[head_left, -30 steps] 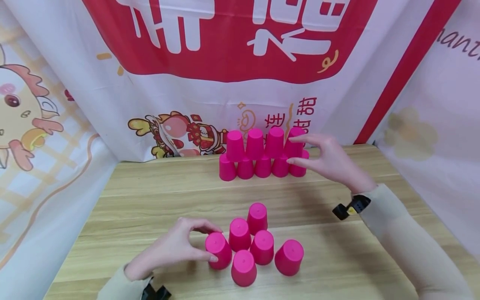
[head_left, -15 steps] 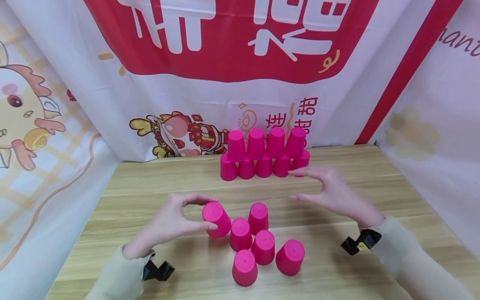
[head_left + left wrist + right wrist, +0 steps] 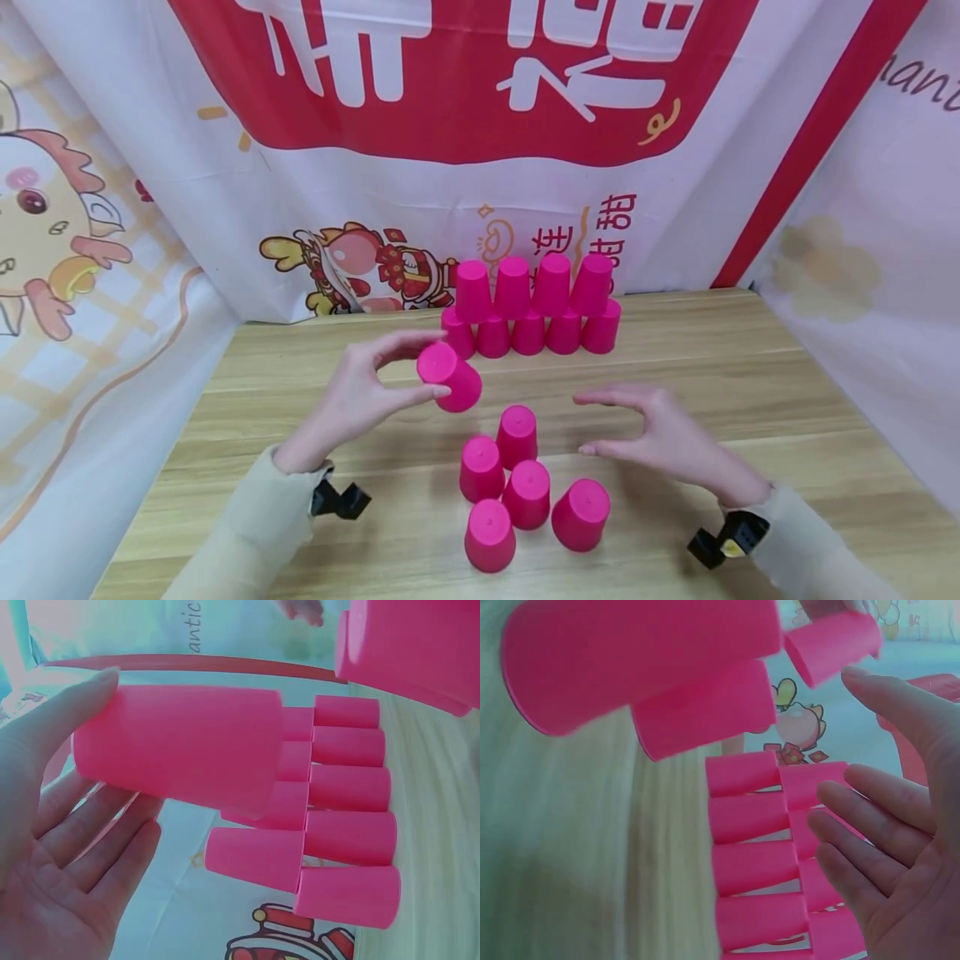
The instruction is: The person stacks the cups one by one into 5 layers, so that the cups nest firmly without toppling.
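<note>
My left hand (image 3: 367,387) pinches a pink cup (image 3: 450,379) between thumb and fingers, tilted and lifted off the table, just in front of the stack. In the left wrist view this held cup (image 3: 180,746) lies across the picture, thumb on top. At the back stands a two-level wall of upside-down pink cups, with a lower row (image 3: 527,333) and an upper row (image 3: 513,287) of several each. To the right, my right hand (image 3: 652,425) hovers with thumb and fingers apart and nothing between them. Several loose cups (image 3: 527,493) stand upside down near the table's front.
The wooden table (image 3: 300,367) meets a printed cloth backdrop (image 3: 360,183) right behind the cup wall. Cloth hangs along both sides too. One loose cup (image 3: 581,515) stands slightly apart, to the right of the front group.
My left hand has picked up the leftmost front cup and carried it forward toward the wall. My right hand has left the wall's upper right cup and drawn back toward me.
</note>
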### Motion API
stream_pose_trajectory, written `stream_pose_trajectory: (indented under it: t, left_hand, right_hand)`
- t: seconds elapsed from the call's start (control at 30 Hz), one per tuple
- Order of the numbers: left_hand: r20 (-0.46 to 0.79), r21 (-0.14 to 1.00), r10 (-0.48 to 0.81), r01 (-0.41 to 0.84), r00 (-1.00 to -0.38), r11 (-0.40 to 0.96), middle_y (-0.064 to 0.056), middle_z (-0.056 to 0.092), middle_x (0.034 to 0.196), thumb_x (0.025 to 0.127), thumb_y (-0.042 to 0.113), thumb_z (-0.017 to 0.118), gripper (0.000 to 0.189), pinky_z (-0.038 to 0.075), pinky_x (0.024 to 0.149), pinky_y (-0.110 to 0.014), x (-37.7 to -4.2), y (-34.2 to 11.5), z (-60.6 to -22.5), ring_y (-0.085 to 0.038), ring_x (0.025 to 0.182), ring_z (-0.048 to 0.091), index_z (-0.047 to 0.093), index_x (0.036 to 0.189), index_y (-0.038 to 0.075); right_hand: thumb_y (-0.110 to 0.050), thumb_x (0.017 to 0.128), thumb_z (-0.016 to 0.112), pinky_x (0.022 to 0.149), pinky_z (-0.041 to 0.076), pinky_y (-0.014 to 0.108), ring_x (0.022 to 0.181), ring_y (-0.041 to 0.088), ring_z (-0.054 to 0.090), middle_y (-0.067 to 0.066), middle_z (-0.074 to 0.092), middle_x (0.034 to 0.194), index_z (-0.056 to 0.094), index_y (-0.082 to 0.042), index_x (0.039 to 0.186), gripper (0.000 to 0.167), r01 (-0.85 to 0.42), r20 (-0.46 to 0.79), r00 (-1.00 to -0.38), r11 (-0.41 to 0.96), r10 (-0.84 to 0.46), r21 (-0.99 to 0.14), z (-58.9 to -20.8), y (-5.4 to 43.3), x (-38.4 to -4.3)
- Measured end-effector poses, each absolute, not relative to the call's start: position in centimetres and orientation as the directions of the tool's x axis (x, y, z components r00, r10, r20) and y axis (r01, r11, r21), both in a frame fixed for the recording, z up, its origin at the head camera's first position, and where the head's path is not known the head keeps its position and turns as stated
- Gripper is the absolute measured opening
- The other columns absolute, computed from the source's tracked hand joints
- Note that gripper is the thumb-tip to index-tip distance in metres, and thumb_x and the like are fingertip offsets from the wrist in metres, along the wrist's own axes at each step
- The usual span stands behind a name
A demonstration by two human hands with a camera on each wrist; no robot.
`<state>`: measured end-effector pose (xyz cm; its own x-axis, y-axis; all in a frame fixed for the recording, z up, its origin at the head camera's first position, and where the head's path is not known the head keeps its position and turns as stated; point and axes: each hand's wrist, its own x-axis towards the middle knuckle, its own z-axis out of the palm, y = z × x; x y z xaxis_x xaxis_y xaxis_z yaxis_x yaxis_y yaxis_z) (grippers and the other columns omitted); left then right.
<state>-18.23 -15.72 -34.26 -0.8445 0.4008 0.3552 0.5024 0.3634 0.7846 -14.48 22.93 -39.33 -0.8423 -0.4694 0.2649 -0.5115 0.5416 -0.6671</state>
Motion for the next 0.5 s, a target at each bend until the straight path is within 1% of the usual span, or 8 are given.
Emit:
stream_pose_trajectory:
  t: [0.13, 0.3, 0.4, 0.5]
  left_hand:
    - [0.415, 0.783, 0.353, 0.527, -0.838, 0.331, 0.001, 0.068, 0.127, 0.080, 0.023, 0.090, 0.061, 0.050, 0.100, -0.042, -19.6, -14.9, -33.5, -0.013, 0.114, 0.064, 0.064, 0.135, 0.018]
    - [0.472, 0.782, 0.288, 0.547, -0.833, 0.300, -0.003, 0.069, 0.124, 0.081, 0.010, 0.088, 0.055, 0.049, 0.102, -0.041, -21.5, -13.4, -31.4, -0.015, 0.113, 0.065, 0.064, 0.131, 0.010]
    - [0.492, 0.780, 0.249, 0.550, -0.834, 0.299, -0.006, 0.069, 0.122, 0.084, 0.007, 0.085, 0.051, 0.052, 0.098, -0.036, -22.0, -12.4, -29.3, -0.016, 0.111, 0.065, 0.065, 0.130, 0.006]
    - [0.496, 0.778, 0.223, 0.544, -0.839, 0.316, -0.008, 0.068, 0.124, 0.088, 0.009, 0.082, 0.049, 0.054, 0.094, -0.033, -22.3, -11.4, -27.3, -0.018, 0.111, 0.065, 0.063, 0.133, 0.003]
  right_hand:
    - [-0.045, 0.078, 0.089, 0.096, 0.053, 0.046, 0.116, 0.012, 0.064, -0.017, 0.069, 0.121, 0.070, -0.028, 0.129, 0.057, -0.485, 0.225, -0.846, 0.523, -0.483, -0.701, -39.9, 22.7, -13.9]
    - [-0.047, 0.078, 0.088, 0.095, 0.054, 0.046, 0.114, 0.010, 0.064, -0.019, 0.068, 0.121, 0.069, -0.033, 0.128, 0.055, -0.437, 0.142, -0.847, 0.519, -0.512, -0.735, -40.2, 22.3, -12.9]
    - [-0.047, 0.078, 0.088, 0.095, 0.052, 0.051, 0.114, 0.012, 0.064, -0.018, 0.068, 0.122, 0.069, -0.037, 0.128, 0.054, -0.394, 0.071, -0.836, 0.505, -0.544, -0.768, -40.3, 22.1, -12.5]
    - [-0.045, 0.078, 0.088, 0.096, 0.050, 0.059, 0.115, 0.014, 0.063, -0.014, 0.068, 0.123, 0.069, -0.039, 0.126, 0.052, -0.348, 0.006, -0.824, 0.497, -0.567, -0.795, -40.4, 21.9, -12.1]
